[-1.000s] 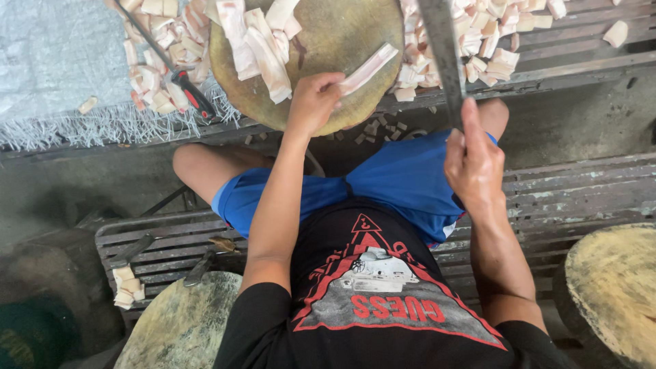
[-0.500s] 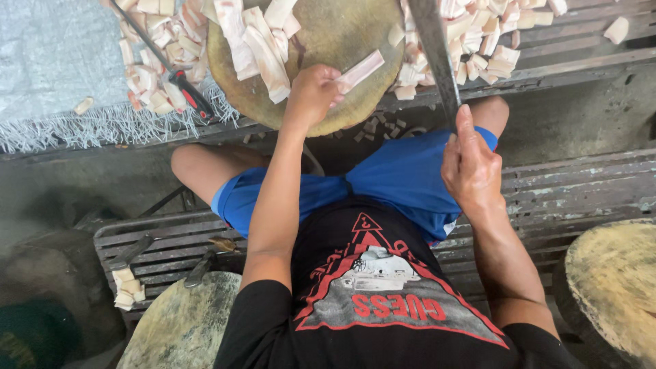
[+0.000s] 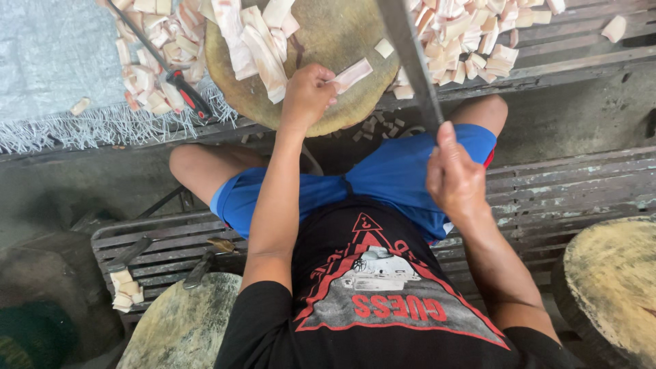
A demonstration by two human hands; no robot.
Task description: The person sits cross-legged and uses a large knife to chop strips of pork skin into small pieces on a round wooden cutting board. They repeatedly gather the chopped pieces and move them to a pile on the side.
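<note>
On the round wooden block (image 3: 328, 41) in front of us lies the pale strip (image 3: 352, 74) we are working on. Our left hand (image 3: 307, 96) is closed on one end of that strip and presses it flat on the wood. Our right hand (image 3: 454, 181) is wrapped tight around the handle of a big knife (image 3: 410, 55), and the long blade is lifted up over the block, near the strip but not touching it.

More strips (image 3: 256, 41) wait in a pile on the far side of the block. Small cut pieces (image 3: 471, 34) lie in a heap on the slatted bench (image 3: 581, 41) to the right. Other pieces (image 3: 154, 61) lie on the grey sheet (image 3: 48, 61) to the left, beside a tool with a red and black handle (image 3: 188, 92).

We think the step now is to chop this strip into small bits. To do it well, we keep the strip flat and steady so it cannot roll. We curl our left fingers back, away from where the blade will land. We bring the knife straight down, not sideways, so each bit comes out about the same as those in the heaps. We let the heavy blade do the work and hit the wood, not the edge of the block. We slide the strip forward a little after each chop.
</note>
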